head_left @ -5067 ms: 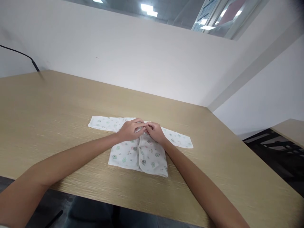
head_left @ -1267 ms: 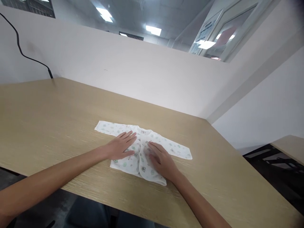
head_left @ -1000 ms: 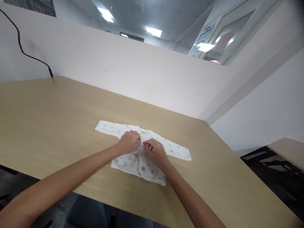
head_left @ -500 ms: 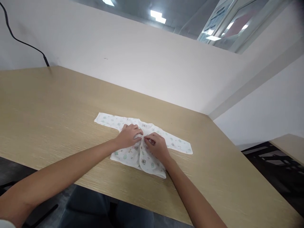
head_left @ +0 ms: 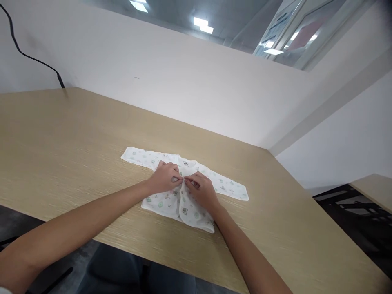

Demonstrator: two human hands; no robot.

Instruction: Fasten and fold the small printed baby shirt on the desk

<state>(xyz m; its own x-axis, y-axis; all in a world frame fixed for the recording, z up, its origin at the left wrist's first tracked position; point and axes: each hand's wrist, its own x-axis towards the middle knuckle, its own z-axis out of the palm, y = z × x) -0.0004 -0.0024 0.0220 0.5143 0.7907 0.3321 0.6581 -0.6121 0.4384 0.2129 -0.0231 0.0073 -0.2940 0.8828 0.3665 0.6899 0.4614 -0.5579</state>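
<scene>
A small white baby shirt (head_left: 162, 204) with a print of little green and brown figures lies face up, its sleeves spread to both sides. My left hand (head_left: 167, 176) pinches the cloth at the upper part of the front opening. Just to its right, my right hand (head_left: 200, 185) pinches the other front edge. The two sets of fingertips meet, or nearly so, below the neckline, and they hide whatever fastening is between them. Below my hands the front edges hang loosely together, slightly rumpled.
The shirt rests on a wood-grain table (head_left: 92, 134) against a white wall (head_left: 183, 85). A black cable (head_left: 36, 60) runs down the wall to the table's back left. A dark framed piece of furniture (head_left: 352, 208) stands beyond the right edge.
My left thumb and forefinger have closed into a pinch on the cloth and come up to my right fingertips. The shirt has barely shifted.
</scene>
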